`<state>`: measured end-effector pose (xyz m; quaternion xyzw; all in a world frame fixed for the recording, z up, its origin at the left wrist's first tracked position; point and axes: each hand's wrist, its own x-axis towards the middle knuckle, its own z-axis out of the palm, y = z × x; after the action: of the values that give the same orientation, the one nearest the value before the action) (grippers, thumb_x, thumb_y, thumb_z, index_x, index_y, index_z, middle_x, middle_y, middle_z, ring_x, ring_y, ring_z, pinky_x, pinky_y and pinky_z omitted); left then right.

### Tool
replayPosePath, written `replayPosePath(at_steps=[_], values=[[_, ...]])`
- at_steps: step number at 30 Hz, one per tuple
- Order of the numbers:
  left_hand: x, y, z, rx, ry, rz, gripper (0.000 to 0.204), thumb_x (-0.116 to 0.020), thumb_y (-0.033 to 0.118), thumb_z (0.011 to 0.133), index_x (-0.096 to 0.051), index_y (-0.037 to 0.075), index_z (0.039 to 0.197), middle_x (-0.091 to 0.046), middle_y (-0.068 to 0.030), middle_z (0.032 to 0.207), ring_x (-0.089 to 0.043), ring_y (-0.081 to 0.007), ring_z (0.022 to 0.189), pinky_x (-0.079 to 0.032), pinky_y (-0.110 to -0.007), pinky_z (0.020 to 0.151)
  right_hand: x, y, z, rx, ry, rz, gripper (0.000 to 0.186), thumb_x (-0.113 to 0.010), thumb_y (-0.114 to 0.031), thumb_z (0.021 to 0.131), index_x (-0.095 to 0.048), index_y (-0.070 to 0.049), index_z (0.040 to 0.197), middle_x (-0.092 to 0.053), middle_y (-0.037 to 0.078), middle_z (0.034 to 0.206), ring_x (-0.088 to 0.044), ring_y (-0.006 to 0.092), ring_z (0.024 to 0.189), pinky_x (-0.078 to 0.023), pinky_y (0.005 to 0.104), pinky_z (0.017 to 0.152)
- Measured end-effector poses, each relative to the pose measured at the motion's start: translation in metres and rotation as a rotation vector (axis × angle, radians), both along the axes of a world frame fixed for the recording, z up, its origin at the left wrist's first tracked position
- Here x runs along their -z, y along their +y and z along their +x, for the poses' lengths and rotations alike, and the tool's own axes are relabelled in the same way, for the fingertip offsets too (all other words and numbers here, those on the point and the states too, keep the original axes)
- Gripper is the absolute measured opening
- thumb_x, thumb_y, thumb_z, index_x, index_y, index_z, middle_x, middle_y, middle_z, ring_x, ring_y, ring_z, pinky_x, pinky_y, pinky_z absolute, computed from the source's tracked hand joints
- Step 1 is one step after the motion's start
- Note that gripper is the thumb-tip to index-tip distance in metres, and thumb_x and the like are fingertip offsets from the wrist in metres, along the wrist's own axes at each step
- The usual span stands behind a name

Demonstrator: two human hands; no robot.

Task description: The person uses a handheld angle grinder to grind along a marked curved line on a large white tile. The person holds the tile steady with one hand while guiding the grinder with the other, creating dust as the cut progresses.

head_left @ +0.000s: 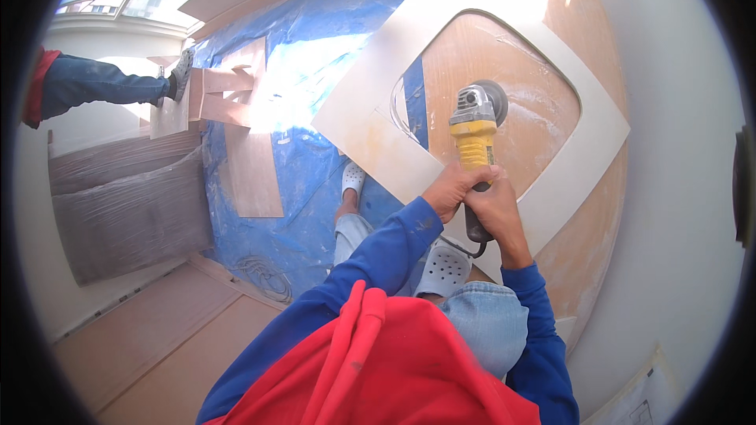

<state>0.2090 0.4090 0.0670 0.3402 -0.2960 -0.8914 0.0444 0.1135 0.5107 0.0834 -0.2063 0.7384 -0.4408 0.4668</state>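
Both my hands are wrapped round a yellow and black angle grinder [473, 135] with a grey metal head. My left hand [452, 191] grips the body from the left, and my right hand [496, 208] closes round the rear handle from the right. A dark round disc [495, 101] is on the grinder's head, above the opening of a white square panel [374, 145]. Through that rounded opening shows a tan wooden board [543, 118] with whitish dust on it. The black cord [465, 251] leaves the handle's end near my shoe.
Blue plastic sheeting [303, 177] covers the floor to the left, with a wooden plank [250, 173] on it. Another person's leg [102, 85] rests a foot by a wooden stool [224, 98]. Plastic-wrapped panels [134, 212] lean at the left wall. A coiled cable [264, 278] lies lower left.
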Motion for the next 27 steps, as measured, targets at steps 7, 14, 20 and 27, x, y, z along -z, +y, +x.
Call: replayPosePath(at_steps=[7, 14, 20, 27], values=[[-0.016, -0.025, 0.026, 0.156, 0.117, 0.061, 0.051, -0.076, 0.027, 0.103, -0.059, 0.002, 0.144, -0.071, -0.0085, 0.126, -0.07, -0.0172, 0.115, -0.056, -0.034, 0.101, -0.037, -0.003, 0.042, 0.188, -0.084, -0.094, 0.072, -0.086, -0.014, 0.079, -0.05, 0.003, 0.139, -0.07, 0.015, 0.114, -0.074, 0.0255, 0.102, -0.061, 0.0369, 0.086], [-0.025, -0.059, 0.078, 0.305, 0.044, 0.069, 0.047, -0.075, 0.03, 0.104, -0.063, 0.002, 0.14, -0.073, -0.007, 0.122, -0.07, -0.0161, 0.113, -0.056, -0.033, 0.1, -0.061, -0.034, 0.089, 0.268, -0.301, 0.071, 0.07, -0.088, -0.013, 0.078, -0.053, 0.004, 0.136, -0.07, 0.012, 0.114, -0.071, 0.0188, 0.1, -0.059, 0.033, 0.087], [-0.013, -0.111, 0.117, 0.345, 0.04, -0.05, 0.043, -0.075, 0.031, 0.104, -0.066, 0.003, 0.134, -0.073, -0.0055, 0.12, -0.07, -0.015, 0.109, -0.056, -0.033, 0.097, -0.037, -0.084, 0.143, 0.333, -0.172, 0.059, 0.067, -0.09, -0.021, 0.08, -0.058, 0.003, 0.134, -0.072, 0.014, 0.116, -0.071, 0.0191, 0.099, -0.058, 0.0335, 0.085], [-0.009, -0.151, 0.123, 0.435, -0.018, -0.115, 0.047, -0.075, 0.041, 0.104, -0.066, 0.006, 0.135, -0.071, -0.0067, 0.124, -0.067, -0.0164, 0.115, -0.053, -0.034, 0.1, -0.015, -0.114, 0.168, 0.477, -0.258, -0.011, 0.053, -0.086, -0.026, 0.086, -0.064, 0.002, 0.125, -0.074, 0.012, 0.105, -0.072, 0.0183, 0.088, -0.057, 0.0321, 0.076]])
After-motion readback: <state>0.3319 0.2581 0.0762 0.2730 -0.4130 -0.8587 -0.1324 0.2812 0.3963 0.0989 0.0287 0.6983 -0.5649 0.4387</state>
